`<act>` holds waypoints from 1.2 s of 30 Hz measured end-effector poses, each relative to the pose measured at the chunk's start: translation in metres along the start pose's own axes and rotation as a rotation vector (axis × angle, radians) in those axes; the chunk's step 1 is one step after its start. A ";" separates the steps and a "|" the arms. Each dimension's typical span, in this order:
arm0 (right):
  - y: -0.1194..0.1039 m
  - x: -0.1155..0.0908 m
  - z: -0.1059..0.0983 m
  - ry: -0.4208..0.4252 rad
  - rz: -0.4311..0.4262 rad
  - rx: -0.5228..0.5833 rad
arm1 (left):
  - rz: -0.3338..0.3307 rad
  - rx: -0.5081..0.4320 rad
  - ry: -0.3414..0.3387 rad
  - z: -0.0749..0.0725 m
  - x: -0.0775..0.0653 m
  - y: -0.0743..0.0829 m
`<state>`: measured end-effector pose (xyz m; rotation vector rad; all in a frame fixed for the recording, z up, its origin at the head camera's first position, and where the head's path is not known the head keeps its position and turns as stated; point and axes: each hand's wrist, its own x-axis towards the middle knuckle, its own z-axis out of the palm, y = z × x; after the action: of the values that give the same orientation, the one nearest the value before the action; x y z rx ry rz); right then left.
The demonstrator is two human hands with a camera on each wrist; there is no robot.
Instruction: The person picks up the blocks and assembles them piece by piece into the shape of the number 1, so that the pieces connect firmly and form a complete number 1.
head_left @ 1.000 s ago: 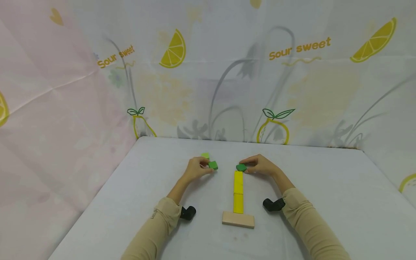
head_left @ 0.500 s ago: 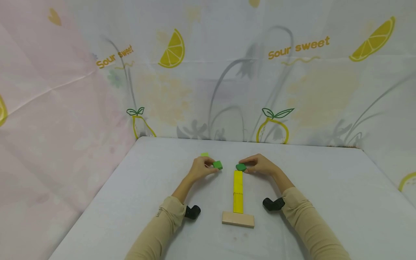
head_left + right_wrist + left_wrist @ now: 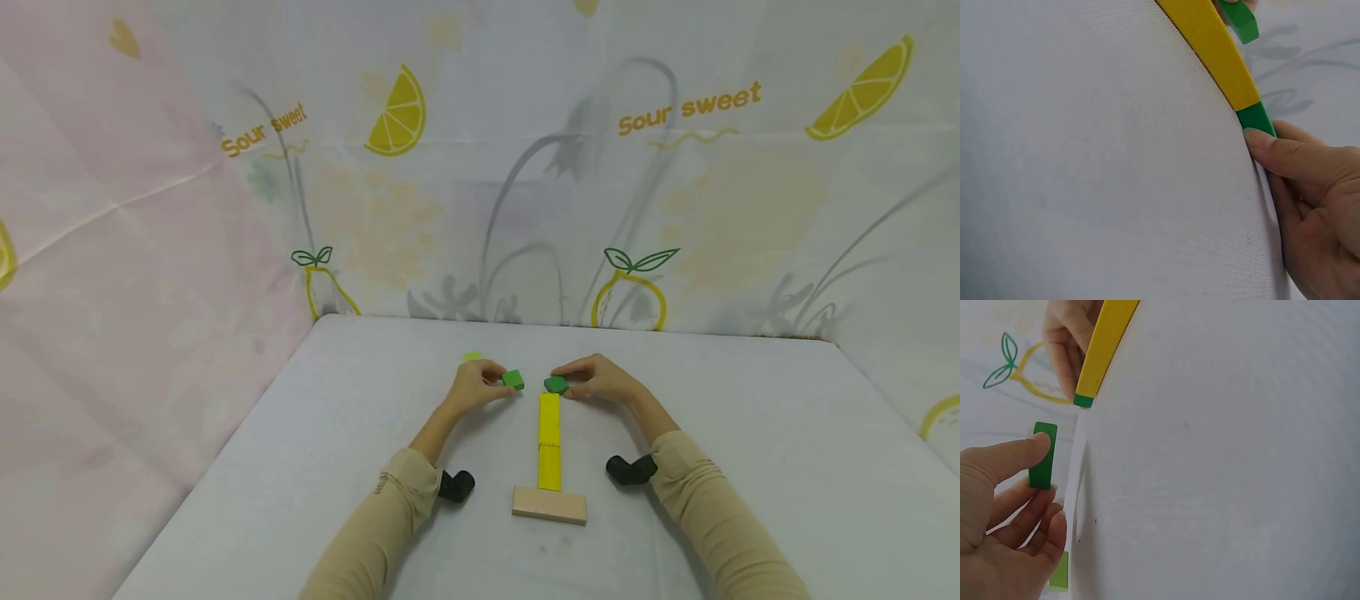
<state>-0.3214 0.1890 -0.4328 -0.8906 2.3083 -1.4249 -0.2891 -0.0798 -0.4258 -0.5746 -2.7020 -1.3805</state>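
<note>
My left hand (image 3: 472,387) pinches a green block (image 3: 513,380) between thumb and fingertips, and in the left wrist view that green block (image 3: 1042,459) is held apart from the other pieces. The right hand (image 3: 602,382) grips a darker green block (image 3: 556,385) at the far end of a row of yellow blocks (image 3: 550,442). Seen from the right wrist, this darker block (image 3: 1255,119) meets the end of the yellow piece (image 3: 1219,53), with the thumb on its side. Across the near end of the yellow row lies a plain wooden block (image 3: 550,505).
A light green block (image 3: 472,357) lies on the white table (image 3: 300,467) behind the left hand. Printed cloth (image 3: 480,167) hangs at the table's back and left. A black wrist device (image 3: 456,486) sits at each cuff.
The left hand has shifted to the right with its green block, closer to the darker one. My right hand stays in place at the row's far end.
</note>
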 end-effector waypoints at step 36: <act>0.003 0.001 0.000 0.002 0.003 0.016 | -0.009 0.018 -0.048 0.020 0.009 0.007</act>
<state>-0.3235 0.1894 -0.4354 -0.8808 2.2956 -1.4422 -0.2930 -0.0580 -0.4303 -0.6030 -2.7545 -1.3601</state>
